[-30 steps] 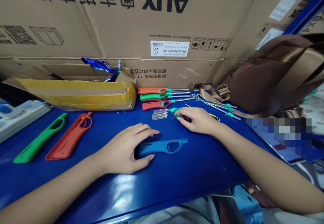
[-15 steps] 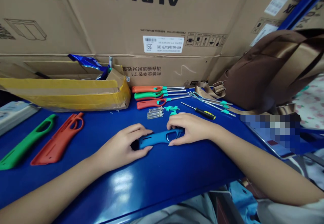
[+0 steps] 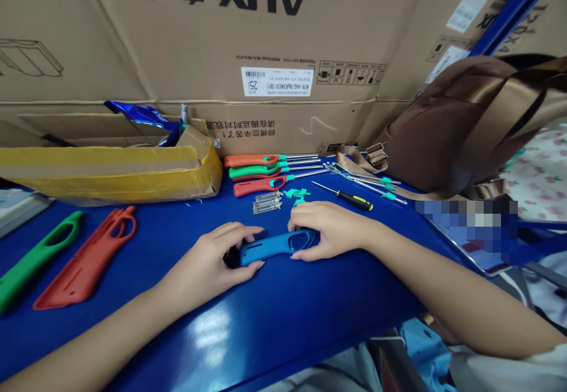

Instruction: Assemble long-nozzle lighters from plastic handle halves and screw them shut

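A blue lighter casing (image 3: 271, 247) with a slot and a trigger loop lies between my hands, low over the blue table. My left hand (image 3: 224, 253) grips its broad end between thumb and fingers. Around the loop end, my right hand (image 3: 325, 229) is closed, fingers on the far side and thumb on the near side. Just beyond are several clear fuel tanks (image 3: 267, 202) and small turquoise trigger pieces (image 3: 296, 195). Behind them lie assembled long-nosed lighters (image 3: 254, 186) in red, green and orange.
Left of my arm lie a green casing (image 3: 42, 256) and red casings (image 3: 88, 256). A yellow-taped box (image 3: 110, 173) stands behind them. At right are a screwdriver (image 3: 354, 199), metal rods with turquoise ends (image 3: 376, 185), a brown bag (image 3: 447, 120) and a phone-like device (image 3: 460, 244), partly blurred.
The view has shifted slightly, so the surroundings sit a little further left and lower. Both hands keep their hold on the blue casing, with little visible movement.
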Demonstrator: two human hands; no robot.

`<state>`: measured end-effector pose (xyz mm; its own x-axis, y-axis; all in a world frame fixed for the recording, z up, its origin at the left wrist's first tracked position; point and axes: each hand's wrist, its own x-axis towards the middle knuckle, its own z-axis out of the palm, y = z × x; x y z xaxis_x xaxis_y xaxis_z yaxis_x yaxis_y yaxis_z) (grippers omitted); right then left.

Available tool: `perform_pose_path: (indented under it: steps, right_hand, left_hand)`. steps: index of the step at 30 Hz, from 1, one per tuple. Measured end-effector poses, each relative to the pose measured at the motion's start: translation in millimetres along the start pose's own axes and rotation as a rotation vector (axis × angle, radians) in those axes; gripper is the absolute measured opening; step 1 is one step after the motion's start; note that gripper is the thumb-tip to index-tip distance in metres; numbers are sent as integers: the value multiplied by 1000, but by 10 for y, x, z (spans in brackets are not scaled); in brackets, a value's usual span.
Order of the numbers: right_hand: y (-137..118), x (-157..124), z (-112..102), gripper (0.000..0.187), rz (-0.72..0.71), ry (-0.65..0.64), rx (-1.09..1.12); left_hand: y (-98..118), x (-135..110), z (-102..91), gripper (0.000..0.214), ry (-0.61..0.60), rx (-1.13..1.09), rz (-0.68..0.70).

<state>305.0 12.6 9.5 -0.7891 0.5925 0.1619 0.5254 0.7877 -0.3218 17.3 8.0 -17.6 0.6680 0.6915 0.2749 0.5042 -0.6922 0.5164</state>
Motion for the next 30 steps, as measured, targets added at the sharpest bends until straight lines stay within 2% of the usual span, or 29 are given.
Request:
perform_pose_path:
  steps: [3, 8, 13, 15, 18, 21, 23, 26, 30]
  right_hand:
    - [13, -8, 9, 24, 20, 28, 20]
    - [110, -15, 20, 27, 82, 175, 48]
    - [205, -46, -41, 31, 121, 306, 224]
    - [207, -64, -84, 34, 137, 266, 292]
    - [160, -78, -140, 37, 74, 88, 362]
    - [77, -66, -141, 35, 2, -81, 286]
    - [35, -50, -105, 37, 2, -139, 182]
    - [25, -32, -33, 41, 29, -139, 67]
    - [57, -43, -5, 38, 64, -61, -24]
  left_hand:
    - [15, 5, 2, 48, 18, 3, -15]
    - [-25, -32, 43, 63, 73, 5, -50]
    - [-80, -43, 74, 73, 124, -37, -66]
    - [-86, -35, 66, 69, 135, -30, -86]
    - [-93, -18, 48, 62, 137, -35, -109]
    - [-116, -3, 48, 57, 144, -56, -124]
    - [-136, 6, 56, 56, 147, -68, -124]
    - [-151, 13, 60, 54, 145, -75, -118]
    - [-118, 15, 40, 48, 131, -55, -107]
